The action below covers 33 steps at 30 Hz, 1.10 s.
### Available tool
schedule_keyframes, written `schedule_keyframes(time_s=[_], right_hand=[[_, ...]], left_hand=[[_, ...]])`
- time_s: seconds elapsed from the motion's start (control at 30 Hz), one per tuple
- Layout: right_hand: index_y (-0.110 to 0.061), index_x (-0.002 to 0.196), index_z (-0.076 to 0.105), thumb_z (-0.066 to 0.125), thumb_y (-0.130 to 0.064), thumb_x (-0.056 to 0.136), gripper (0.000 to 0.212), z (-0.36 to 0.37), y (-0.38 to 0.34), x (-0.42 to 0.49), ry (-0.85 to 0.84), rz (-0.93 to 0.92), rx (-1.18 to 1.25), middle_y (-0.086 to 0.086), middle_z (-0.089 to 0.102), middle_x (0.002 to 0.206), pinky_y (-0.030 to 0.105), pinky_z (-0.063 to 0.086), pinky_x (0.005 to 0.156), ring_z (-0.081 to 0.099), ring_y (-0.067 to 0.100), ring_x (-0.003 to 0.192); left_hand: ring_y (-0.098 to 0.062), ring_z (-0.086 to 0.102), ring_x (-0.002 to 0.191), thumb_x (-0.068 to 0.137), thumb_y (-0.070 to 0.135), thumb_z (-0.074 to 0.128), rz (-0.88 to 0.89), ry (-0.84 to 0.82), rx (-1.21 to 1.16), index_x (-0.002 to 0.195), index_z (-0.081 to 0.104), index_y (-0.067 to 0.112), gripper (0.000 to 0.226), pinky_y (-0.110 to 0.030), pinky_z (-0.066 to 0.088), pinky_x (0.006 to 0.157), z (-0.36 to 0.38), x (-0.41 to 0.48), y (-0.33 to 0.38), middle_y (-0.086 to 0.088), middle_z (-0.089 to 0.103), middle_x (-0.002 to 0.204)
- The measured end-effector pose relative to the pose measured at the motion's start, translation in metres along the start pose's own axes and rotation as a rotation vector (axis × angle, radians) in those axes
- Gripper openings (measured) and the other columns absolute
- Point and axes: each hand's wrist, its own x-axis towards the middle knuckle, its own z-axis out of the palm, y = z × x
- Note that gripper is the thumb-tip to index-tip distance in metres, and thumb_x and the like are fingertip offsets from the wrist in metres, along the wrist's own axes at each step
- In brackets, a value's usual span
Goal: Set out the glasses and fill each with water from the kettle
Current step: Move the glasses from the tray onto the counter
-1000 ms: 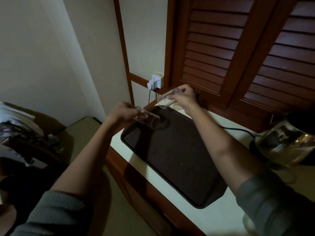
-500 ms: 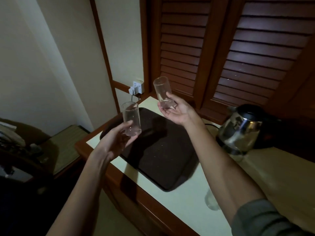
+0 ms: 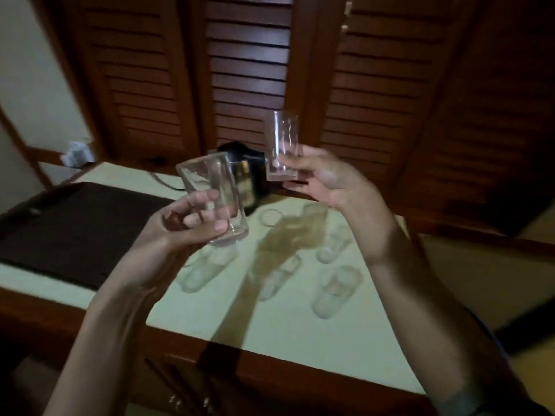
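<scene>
My left hand (image 3: 183, 226) grips a clear, empty glass (image 3: 210, 187) upright, lifted above the pale counter (image 3: 288, 325). Higher and to the right, my right hand (image 3: 327, 181) holds a second clear glass (image 3: 282, 142), also upright. The kettle (image 3: 246, 175), dark-lidded with a shiny body, stands at the back of the counter, mostly hidden behind the two raised glasses. Several more clear glasses (image 3: 336, 291) stand on the counter below my hands, blurred.
A dark tray (image 3: 78, 232) lies on the counter's left part. A black cord (image 3: 163, 181) runs from the kettle toward a white wall plug (image 3: 76, 153). Brown louvred shutters (image 3: 249, 70) close off the back. The counter's wooden front edge (image 3: 270, 382) runs below.
Both hands have carried their glasses to the right, from over the dark tray to above the standing glasses in front of the kettle. The view has swung right with them.
</scene>
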Motion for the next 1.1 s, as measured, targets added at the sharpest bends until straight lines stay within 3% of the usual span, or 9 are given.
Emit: schedule_keyframes(time_s=[0.13, 0.2, 0.3, 0.4, 0.5, 0.67, 0.77, 0.9, 1.1], right_hand=[[-0.014, 0.137, 0.059, 0.079, -0.002, 0.08, 0.061, -0.094, 0.019, -0.056, 0.254, -0.038, -0.135, 0.006, 0.076, 0.104, 0.026, 0.057, 0.074, 0.074, 0.017, 0.09], [-0.01, 0.135, 0.057, 0.074, 0.004, 0.083, 0.057, -0.127, 0.034, -0.078, 0.333, -0.027, -0.165, 0.01, 0.074, 0.104, 0.025, 0.06, 0.069, 0.075, 0.013, 0.079], [-0.002, 0.131, 0.05, 0.055, 0.02, 0.089, 0.047, -0.166, 0.061, -0.098, 0.351, -0.016, -0.165, 0.016, 0.066, 0.093, 0.021, 0.061, 0.057, 0.074, 0.007, 0.06], [-0.009, 0.118, 0.057, 0.065, 0.023, 0.081, 0.049, -0.192, 0.09, -0.105, 0.382, 0.095, -0.207, 0.016, 0.067, 0.097, 0.026, 0.061, 0.062, 0.075, 0.013, 0.066], [-0.009, 0.123, 0.057, 0.079, 0.016, 0.072, 0.061, -0.202, 0.111, -0.105, 0.417, 0.149, -0.313, 0.013, 0.067, 0.105, 0.022, 0.06, 0.066, 0.072, 0.014, 0.082], [-0.018, 0.118, 0.055, 0.088, 0.004, 0.06, 0.071, -0.207, 0.137, -0.099, 0.462, 0.157, -0.428, 0.014, 0.066, 0.11, 0.041, 0.058, 0.084, 0.064, 0.018, 0.092], [-0.024, 0.109, 0.054, 0.085, -0.003, 0.058, 0.064, -0.21, 0.151, -0.1, 0.477, 0.134, -0.465, 0.013, 0.062, 0.108, 0.039, 0.055, 0.081, 0.061, 0.023, 0.1], [-0.014, 0.117, 0.049, 0.085, 0.001, 0.061, 0.068, -0.209, 0.16, -0.101, 0.511, 0.132, -0.515, 0.013, 0.056, 0.106, 0.038, 0.05, 0.078, 0.057, 0.026, 0.097], [-0.02, 0.125, 0.048, 0.089, -0.015, 0.05, 0.085, -0.218, 0.171, -0.096, 0.559, 0.132, -0.599, 0.015, 0.061, 0.12, 0.048, 0.053, 0.094, 0.062, 0.034, 0.114]], left_hand=[[-0.025, 0.077, 0.107, 0.054, 0.002, 0.091, -0.017, -0.101, 0.116, 0.12, 0.07, 0.008, 0.069, -0.033, 0.064, 0.078, 0.089, -0.004, -0.049, -0.022, 0.072, 0.113], [-0.024, 0.078, 0.096, 0.054, 0.0, 0.092, -0.034, -0.152, 0.208, 0.115, 0.07, 0.012, 0.066, -0.042, 0.064, 0.083, 0.127, -0.004, -0.082, -0.017, 0.079, 0.107], [-0.02, 0.078, 0.09, 0.057, 0.001, 0.099, -0.06, -0.2, 0.329, 0.111, 0.072, 0.018, 0.063, -0.042, 0.063, 0.091, 0.166, 0.0, -0.134, -0.011, 0.081, 0.101], [-0.015, 0.078, 0.094, 0.059, 0.01, 0.1, -0.037, -0.178, 0.452, 0.107, 0.071, 0.027, 0.059, -0.034, 0.063, 0.092, 0.188, 0.002, -0.182, 0.001, 0.081, 0.098], [-0.004, 0.074, 0.094, 0.059, 0.021, 0.101, 0.018, -0.136, 0.545, 0.106, 0.067, 0.032, 0.059, -0.022, 0.06, 0.089, 0.198, 0.003, -0.221, 0.009, 0.079, 0.097], [0.002, 0.071, 0.096, 0.062, 0.02, 0.099, 0.046, -0.07, 0.647, 0.106, 0.057, 0.029, 0.061, -0.013, 0.055, 0.081, 0.2, 0.005, -0.258, 0.01, 0.074, 0.096], [0.0, 0.072, 0.094, 0.063, 0.024, 0.097, 0.053, -0.05, 0.674, 0.104, 0.055, 0.027, 0.059, -0.019, 0.058, 0.081, 0.2, 0.008, -0.269, 0.014, 0.073, 0.094], [-0.001, 0.073, 0.093, 0.064, 0.035, 0.096, 0.061, -0.037, 0.708, 0.103, 0.054, 0.027, 0.058, -0.027, 0.062, 0.08, 0.196, 0.009, -0.276, 0.014, 0.077, 0.097], [-0.001, 0.074, 0.096, 0.065, 0.034, 0.092, 0.005, -0.077, 0.798, 0.117, 0.056, 0.033, 0.063, -0.033, 0.064, 0.081, 0.191, 0.009, -0.271, 0.015, 0.078, 0.106]])
